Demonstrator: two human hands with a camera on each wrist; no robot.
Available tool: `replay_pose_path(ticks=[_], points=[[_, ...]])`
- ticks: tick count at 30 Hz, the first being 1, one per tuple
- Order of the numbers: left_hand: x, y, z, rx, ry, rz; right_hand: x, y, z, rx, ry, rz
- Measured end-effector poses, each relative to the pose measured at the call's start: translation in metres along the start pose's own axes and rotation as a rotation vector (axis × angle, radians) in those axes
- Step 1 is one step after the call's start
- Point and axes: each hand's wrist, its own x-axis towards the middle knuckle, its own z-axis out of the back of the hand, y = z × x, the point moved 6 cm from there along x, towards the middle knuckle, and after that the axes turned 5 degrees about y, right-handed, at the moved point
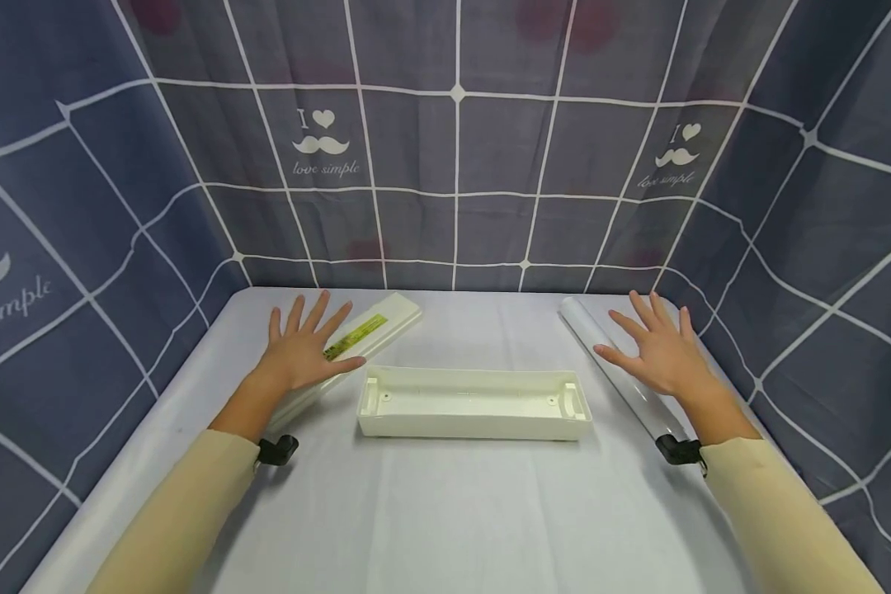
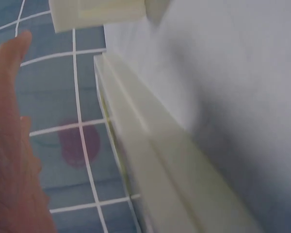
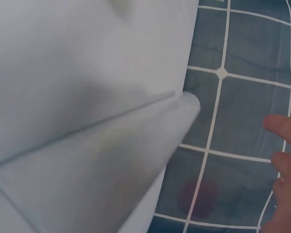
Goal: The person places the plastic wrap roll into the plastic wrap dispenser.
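Observation:
My left hand (image 1: 300, 355) spreads its fingers over a long cream-white lid (image 1: 397, 312) with a green label strip, which lies slanted at the left. In the left wrist view this lid (image 2: 155, 145) runs beside the hand (image 2: 12, 145), which grips nothing. An open, long cream-white box (image 1: 468, 426) sits between the hands, its hollow side up. At the right, a roll of clear plastic wrap (image 1: 638, 396) lies slanted on the table. My right hand (image 1: 661, 355) is spread above it, overlapping its edge in the head view. The right wrist view shows the roll (image 3: 121, 155) apart from the fingers.
A white cloth (image 1: 453, 511) covers the table. Dark blue-grey checked curtains (image 1: 416, 148) hang at the back and on both sides, close to the table's edges. Black wrist straps (image 1: 277, 450) show at both cuffs.

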Motion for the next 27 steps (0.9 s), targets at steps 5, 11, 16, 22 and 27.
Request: replay_pose_path(ticks=[5, 11, 16, 22, 27], points=[[-0.005, -0.008, -0.006, -0.009, -0.017, -0.013, -0.01, 0.005, -0.008, 0.047, -0.034, 0.029], [-0.011, -0.016, -0.011, -0.106, -0.05, -0.05, -0.021, 0.0, -0.02, 0.092, -0.054, 0.016], [-0.016, -0.022, -0.016, -0.155, -0.067, -0.083, -0.03, -0.001, -0.029, 0.118, -0.082, 0.013], [-0.021, -0.03, -0.019, -0.212, -0.093, -0.125, -0.041, -0.001, -0.036, 0.192, -0.117, 0.003], [-0.026, -0.037, -0.02, -0.3, -0.101, -0.166, -0.05, -0.002, -0.041, 0.267, -0.114, -0.037]])
